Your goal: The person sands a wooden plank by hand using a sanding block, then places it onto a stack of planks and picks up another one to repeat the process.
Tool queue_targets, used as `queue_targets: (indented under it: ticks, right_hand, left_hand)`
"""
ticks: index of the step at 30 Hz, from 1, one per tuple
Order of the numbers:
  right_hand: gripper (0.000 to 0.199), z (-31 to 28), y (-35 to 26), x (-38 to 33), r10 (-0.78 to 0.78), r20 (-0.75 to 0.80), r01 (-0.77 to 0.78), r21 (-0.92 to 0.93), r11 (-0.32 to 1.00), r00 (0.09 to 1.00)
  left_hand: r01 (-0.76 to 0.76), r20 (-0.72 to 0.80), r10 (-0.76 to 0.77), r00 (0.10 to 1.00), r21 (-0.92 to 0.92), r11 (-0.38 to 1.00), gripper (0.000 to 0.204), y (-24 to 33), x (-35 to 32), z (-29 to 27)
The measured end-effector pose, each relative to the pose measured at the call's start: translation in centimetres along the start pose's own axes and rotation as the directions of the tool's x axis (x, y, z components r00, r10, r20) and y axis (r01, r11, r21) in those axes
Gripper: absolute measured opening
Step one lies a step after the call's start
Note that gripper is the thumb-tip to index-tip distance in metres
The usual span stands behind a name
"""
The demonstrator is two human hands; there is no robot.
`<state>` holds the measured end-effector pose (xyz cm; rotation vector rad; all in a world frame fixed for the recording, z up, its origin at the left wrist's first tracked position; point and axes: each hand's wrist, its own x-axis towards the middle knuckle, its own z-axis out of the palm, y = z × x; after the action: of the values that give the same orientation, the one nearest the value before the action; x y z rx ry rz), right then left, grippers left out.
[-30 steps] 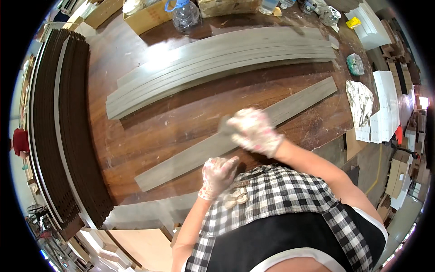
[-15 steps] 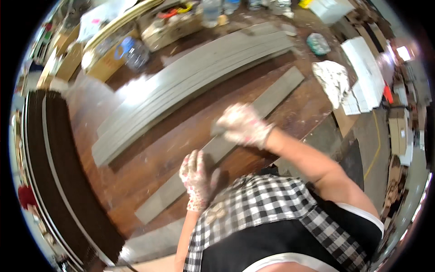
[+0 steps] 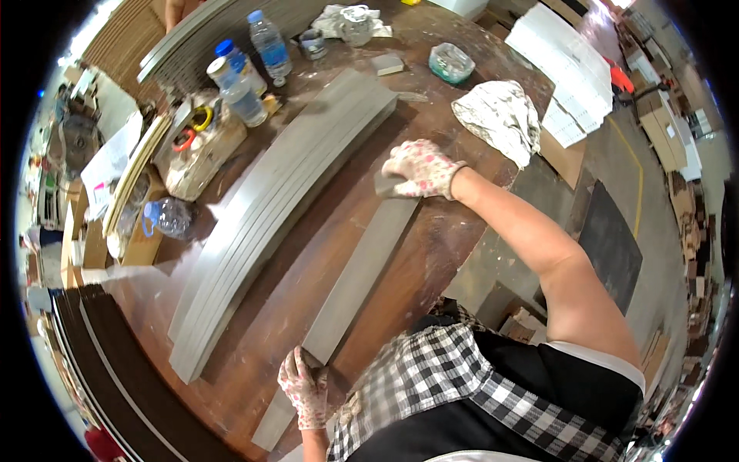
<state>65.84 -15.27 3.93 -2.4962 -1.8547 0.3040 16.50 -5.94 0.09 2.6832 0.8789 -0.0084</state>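
A long, narrow grey plank lies slantwise on the brown table in front of me. My right hand, in a white glove with pink spots, is closed round a small grey block at the plank's far end. The block touches or nearly touches the plank's surface; its exact kind I cannot make out. Near the plank's close end, my left hand, gloved alike, grips it with the fingers bent over the top. Beyond it lies a stack of similar grey planks.
Water bottles, a tray with scissors and a blue-capped jug stand at the far left. A white cloth and a green-and-clear bag lie at the back right. Dark ribbed strips border the table's left side.
My right hand has slid the block along the plank to its far end. My left hand has moved down toward the close end, its fingers now bent. The whole view has turned.
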Motion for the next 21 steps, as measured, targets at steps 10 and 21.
queue_targets:
  ticks: [10,21]
  right_hand:
    - [0.054,1.1,8.9,-3.1,0.204,-0.075,-0.157,0.408,0.900,0.976]
    - [0.040,5.7,5.1,-10.0,0.376,-0.383,-0.230,0.376,0.898,0.844]
  left_hand:
    - [0.014,-0.042,-0.011,0.999,0.083,0.996,0.081,-0.6,-0.8,1.6]
    - [0.003,-0.052,0.002,0.999,0.104,0.995,0.080,-1.6,-1.1,2.4]
